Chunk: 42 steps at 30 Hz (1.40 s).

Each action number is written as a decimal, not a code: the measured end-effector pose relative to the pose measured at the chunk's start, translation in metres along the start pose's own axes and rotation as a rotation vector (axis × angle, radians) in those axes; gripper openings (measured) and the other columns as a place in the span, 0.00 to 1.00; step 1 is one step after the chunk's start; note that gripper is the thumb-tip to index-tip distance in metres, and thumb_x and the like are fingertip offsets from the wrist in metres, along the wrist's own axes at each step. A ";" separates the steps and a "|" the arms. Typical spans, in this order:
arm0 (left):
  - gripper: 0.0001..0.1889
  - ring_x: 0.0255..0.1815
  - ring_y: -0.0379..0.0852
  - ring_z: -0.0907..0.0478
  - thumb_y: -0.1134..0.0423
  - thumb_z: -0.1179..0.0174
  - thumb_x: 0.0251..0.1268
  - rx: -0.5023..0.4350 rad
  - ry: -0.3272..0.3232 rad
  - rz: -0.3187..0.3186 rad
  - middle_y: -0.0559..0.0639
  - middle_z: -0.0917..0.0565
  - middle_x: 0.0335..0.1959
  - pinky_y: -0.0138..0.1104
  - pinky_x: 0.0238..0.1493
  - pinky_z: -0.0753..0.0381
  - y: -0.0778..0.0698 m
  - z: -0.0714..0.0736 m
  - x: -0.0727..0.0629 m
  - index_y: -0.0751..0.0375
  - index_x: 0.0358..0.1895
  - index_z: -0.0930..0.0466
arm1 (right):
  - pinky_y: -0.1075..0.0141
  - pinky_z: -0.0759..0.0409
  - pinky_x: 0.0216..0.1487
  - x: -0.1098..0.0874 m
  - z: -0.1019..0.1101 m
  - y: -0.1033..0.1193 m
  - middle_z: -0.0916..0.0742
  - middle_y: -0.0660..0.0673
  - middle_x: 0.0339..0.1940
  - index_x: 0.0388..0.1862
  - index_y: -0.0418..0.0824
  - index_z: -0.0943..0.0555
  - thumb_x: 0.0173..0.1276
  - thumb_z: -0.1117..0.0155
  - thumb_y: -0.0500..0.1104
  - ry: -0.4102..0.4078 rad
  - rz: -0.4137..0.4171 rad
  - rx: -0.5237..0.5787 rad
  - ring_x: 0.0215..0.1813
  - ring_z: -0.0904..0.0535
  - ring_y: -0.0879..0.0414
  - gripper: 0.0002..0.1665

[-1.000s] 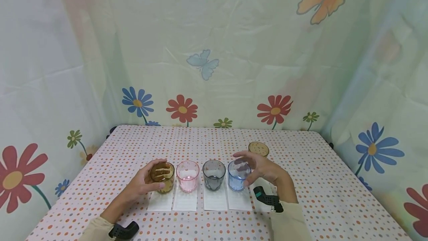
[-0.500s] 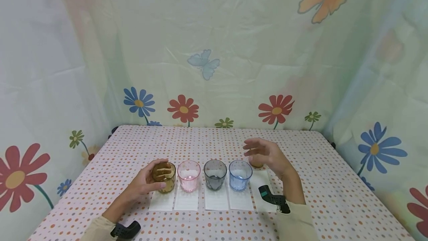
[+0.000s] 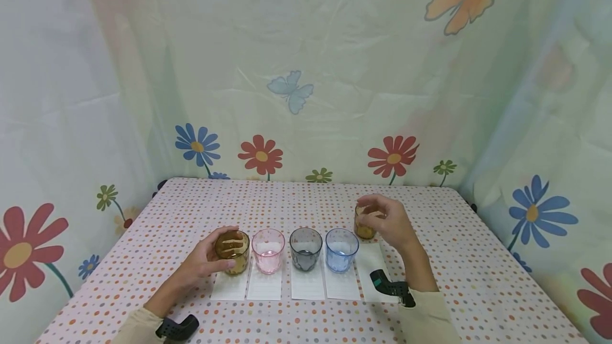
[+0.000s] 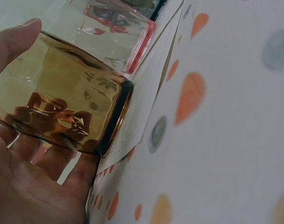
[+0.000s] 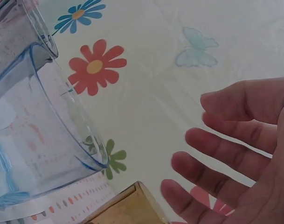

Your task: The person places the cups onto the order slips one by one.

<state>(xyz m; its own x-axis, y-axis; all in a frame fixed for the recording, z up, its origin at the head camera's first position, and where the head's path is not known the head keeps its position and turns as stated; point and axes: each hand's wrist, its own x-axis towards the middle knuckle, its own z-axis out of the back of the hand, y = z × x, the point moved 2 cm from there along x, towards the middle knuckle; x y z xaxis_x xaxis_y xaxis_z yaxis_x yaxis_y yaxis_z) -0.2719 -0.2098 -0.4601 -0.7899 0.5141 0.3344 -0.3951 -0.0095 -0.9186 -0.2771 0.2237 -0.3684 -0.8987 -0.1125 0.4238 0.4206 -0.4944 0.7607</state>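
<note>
My left hand (image 3: 201, 260) holds a brown amber glass (image 3: 232, 261) by its side, thumb in front and fingers behind; the glass stands upright at the left end of a row. To its right stand a pink glass (image 3: 269, 251), a grey glass (image 3: 306, 251) and a blue glass (image 3: 341, 251). Behind the row at the right is a yellowish amber glass (image 3: 365, 233), with my right hand (image 3: 393, 222) at its rim and partly covering it. In the right wrist view the fingers (image 5: 211, 177) are spread and loosely bent, just above that glass (image 5: 132, 207), gripping nothing.
White paper cards (image 3: 308, 290) lie under the row of glasses. Another card (image 3: 375, 275) lies to the right of the blue glass, under my right wrist. The table has a dotted cloth (image 3: 287, 317). A flowered curtain (image 3: 325, 121) hangs behind.
My right hand has left the blue glass and moved back and right to the yellowish amber glass. My left hand stays on the brown amber glass.
</note>
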 end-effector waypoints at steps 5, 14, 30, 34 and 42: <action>0.36 0.65 0.68 0.27 0.73 0.38 0.67 0.001 -0.007 0.004 0.74 0.34 0.68 0.40 0.62 0.20 0.000 0.000 0.000 0.70 0.76 0.44 | 0.61 0.20 0.50 -0.003 -0.001 -0.004 0.14 0.37 0.51 0.55 0.35 0.18 0.67 0.33 0.34 -0.082 -0.050 -0.020 0.51 0.21 0.46 0.17; 0.36 0.65 0.68 0.27 0.73 0.39 0.67 0.006 -0.004 0.004 0.76 0.33 0.68 0.43 0.63 0.20 -0.001 -0.001 0.000 0.71 0.76 0.44 | 0.70 0.26 0.44 -0.011 0.005 -0.019 0.14 0.39 0.52 0.60 0.37 0.20 0.69 0.35 0.34 -0.286 -0.149 -0.037 0.49 0.24 0.53 0.20; 0.36 0.66 0.67 0.27 0.74 0.39 0.67 0.003 -0.006 0.001 0.75 0.33 0.68 0.39 0.65 0.22 0.001 0.001 -0.001 0.70 0.76 0.44 | 0.70 0.26 0.50 -0.023 -0.004 -0.048 0.22 0.39 0.66 0.69 0.37 0.28 0.70 0.33 0.37 -0.397 -0.339 0.090 0.66 0.29 0.43 0.30; 0.35 0.66 0.65 0.27 0.75 0.40 0.68 -0.014 -0.001 -0.001 0.75 0.33 0.68 0.38 0.65 0.22 0.002 0.002 -0.002 0.69 0.76 0.43 | 0.52 0.26 0.60 -0.022 -0.008 -0.051 0.24 0.37 0.68 0.70 0.36 0.29 0.69 0.32 0.37 -0.389 -0.349 0.121 0.71 0.31 0.41 0.32; 0.36 0.66 0.65 0.27 0.74 0.39 0.67 0.009 -0.001 -0.004 0.74 0.33 0.68 0.39 0.64 0.21 0.003 0.002 -0.001 0.69 0.76 0.43 | 0.43 0.33 0.73 -0.020 -0.009 -0.056 0.29 0.35 0.75 0.76 0.36 0.35 0.68 0.31 0.39 -0.332 -0.380 0.125 0.77 0.38 0.39 0.40</action>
<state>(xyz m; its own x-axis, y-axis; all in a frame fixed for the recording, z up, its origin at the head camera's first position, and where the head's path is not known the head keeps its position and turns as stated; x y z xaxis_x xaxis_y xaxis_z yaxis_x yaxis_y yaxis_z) -0.2733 -0.2120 -0.4633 -0.7890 0.5130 0.3380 -0.4022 -0.0154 -0.9154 -0.2834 0.2457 -0.4236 -0.9115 0.3447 0.2241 0.1022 -0.3381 0.9356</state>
